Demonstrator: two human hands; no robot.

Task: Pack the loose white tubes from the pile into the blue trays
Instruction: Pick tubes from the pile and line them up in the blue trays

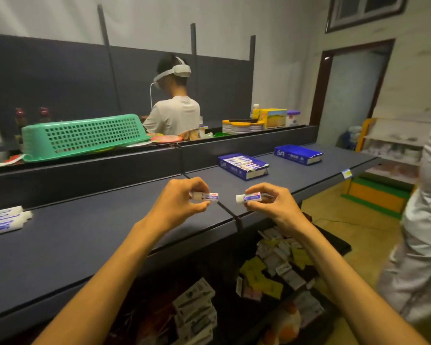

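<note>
— So, what are the hands doing right now?

— Each is pinching one tube above the front edge of the dark shelf (110, 235). The left hand (182, 202) is gripping a white tube (205, 196) between thumb and fingertips, and the right hand (271, 205) is gripping a second tube (248, 197) the same way, caps pointing left, the two tubes near each other but not touching.

— Which step is that, then?

— Carrying, I'd judge: picked tubes are travelling from the pile (4, 220), lying at the far left of the shelf, toward the trays.

— And where are those sitting?

— Farther back to the right. The nearer blue tray (244, 166) is already showing a row of tubes; the farther blue tray (297, 153) is looking unfilled, though its inside is partly hidden.

— What is the next move calling for?

— Probably reaching forward-right and laying both tubes flat, aligned with the row.
</note>
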